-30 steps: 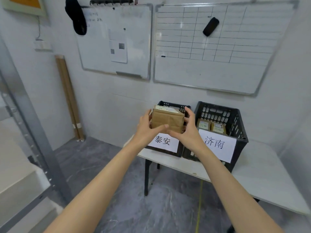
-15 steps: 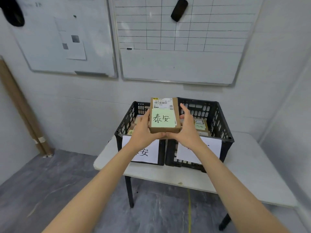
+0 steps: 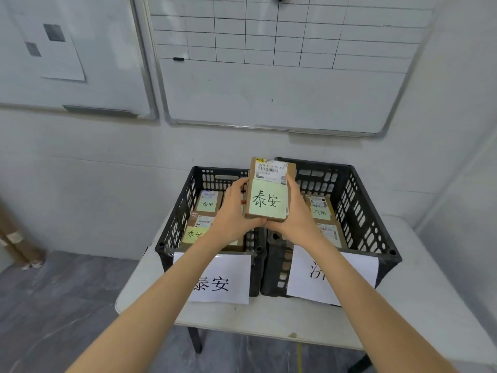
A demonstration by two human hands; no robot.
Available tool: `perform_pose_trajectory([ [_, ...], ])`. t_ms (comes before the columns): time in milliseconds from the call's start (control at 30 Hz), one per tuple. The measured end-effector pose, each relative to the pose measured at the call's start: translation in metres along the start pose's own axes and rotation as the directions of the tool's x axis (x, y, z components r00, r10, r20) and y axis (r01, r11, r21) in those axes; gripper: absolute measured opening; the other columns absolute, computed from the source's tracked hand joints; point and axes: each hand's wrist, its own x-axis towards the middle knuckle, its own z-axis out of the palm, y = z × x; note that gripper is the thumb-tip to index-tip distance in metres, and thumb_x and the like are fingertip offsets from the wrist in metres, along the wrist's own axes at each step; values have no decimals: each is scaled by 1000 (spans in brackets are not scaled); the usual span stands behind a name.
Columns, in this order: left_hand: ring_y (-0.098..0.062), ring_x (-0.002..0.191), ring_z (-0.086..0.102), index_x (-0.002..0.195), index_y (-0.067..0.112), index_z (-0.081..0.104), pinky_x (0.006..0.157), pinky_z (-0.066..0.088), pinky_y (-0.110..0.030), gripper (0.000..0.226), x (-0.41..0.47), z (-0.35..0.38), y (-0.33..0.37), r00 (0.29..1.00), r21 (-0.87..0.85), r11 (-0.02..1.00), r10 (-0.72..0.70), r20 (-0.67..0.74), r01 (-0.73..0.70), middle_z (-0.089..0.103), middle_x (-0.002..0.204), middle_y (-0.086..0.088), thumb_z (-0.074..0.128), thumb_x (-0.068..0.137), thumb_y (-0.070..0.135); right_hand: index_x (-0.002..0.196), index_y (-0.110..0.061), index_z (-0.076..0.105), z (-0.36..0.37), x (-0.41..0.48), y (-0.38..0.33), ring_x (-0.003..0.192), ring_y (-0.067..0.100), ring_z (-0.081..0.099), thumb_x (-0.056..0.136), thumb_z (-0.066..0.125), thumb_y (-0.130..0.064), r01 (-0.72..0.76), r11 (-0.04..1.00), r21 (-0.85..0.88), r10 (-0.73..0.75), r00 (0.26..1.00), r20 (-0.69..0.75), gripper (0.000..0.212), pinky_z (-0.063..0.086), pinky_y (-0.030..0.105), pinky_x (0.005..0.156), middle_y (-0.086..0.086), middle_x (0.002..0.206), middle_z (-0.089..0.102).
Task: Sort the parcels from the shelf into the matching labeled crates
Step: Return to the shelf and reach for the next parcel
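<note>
A brown cardboard parcel (image 3: 269, 189) with a barcode label and a pale green note reading 泰安 is held up over the gap between two black crates. My left hand (image 3: 232, 215) grips its left side and my right hand (image 3: 297, 219) grips its right side. The left crate (image 3: 174, 224) carries a white sheet marked 泰安 and holds two parcels with the same green note. The right crate (image 3: 376, 224) has a white sheet partly hidden by my right arm and holds parcels with green notes.
Both crates stand on a white table (image 3: 435, 305) against the wall. Two whiteboards (image 3: 269, 98) hang above. Brown cardboard tubes (image 3: 16, 238) lean at the far left. The floor is grey marble tile.
The view has come closer to the crates and table. The parcel was tipped up so its labelled face shows, and it stays between both hands above the crates.
</note>
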Motion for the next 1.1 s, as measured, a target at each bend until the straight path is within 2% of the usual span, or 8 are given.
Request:
perform_pose_trajectory([
  [133,-10,122,49,146,26,18,103,45,-50,100,15,5,-18,998,72,997,-4,60,0,45,142,5,80,69,41,155,-40,2,7,17,16,140,15,38,54,81,-65,-40,997,-68,43,998,40,131,39,52,112,-4,154,37],
  [233,-18,130,48,149,30,8,112,30,-57,99,23,8,-29,995,203,979,5,103,-26,46,146,5,71,76,54,153,-44,1,11,28,32,141,16,36,55,79,-69,-52,994,-93,59,996,74,128,38,54,112,-3,154,35],
  [333,-21,136,42,153,25,-7,118,14,-56,101,32,11,-41,992,410,911,-10,124,-42,40,153,4,56,85,65,152,-47,0,14,41,44,143,17,33,57,80,-69,-48,994,-94,59,992,114,127,36,56,112,-4,156,34],
  [500,-21,143,33,154,19,-12,119,3,-54,99,45,16,-46,994,515,857,-49,96,-7,30,158,3,46,89,66,154,-46,-1,15,68,61,144,18,33,60,80,-68,10,993,-121,11,985,175,125,36,57,112,-5,158,32],
  [700,-22,143,32,155,18,-12,119,1,-49,98,73,30,-36,995,570,821,-61,82,3,35,156,0,46,91,63,155,-40,-3,-3,95,75,147,23,28,64,79,-65,40,991,-127,-13,977,213,124,32,60,114,0,160,28],
  [900,-24,140,37,154,20,-12,118,9,-51,99,100,39,-38,995,605,796,-55,82,-6,39,153,-2,45,89,66,153,-43,-8,-14,122,95,147,25,27,62,73,-72,53,988,-145,-19,973,230,125,31,59,115,0,161,26],
  [1033,-24,143,32,155,28,-3,120,7,-55,90,105,19,-49,990,637,771,-91,110,0,36,155,2,48,90,64,157,-35,-9,-11,136,101,148,27,18,77,80,-43,80,983,-163,-31,958,285,120,23,57,118,2,163,17],
  [1100,-23,143,32,155,29,7,120,8,-54,85,101,0,-58,988,653,756,-127,83,42,39,153,3,49,90,63,157,-33,-10,-2,145,103,148,28,16,81,79,-38,103,979,-178,-38,942,334,118,22,55,119,3,163,14],
])
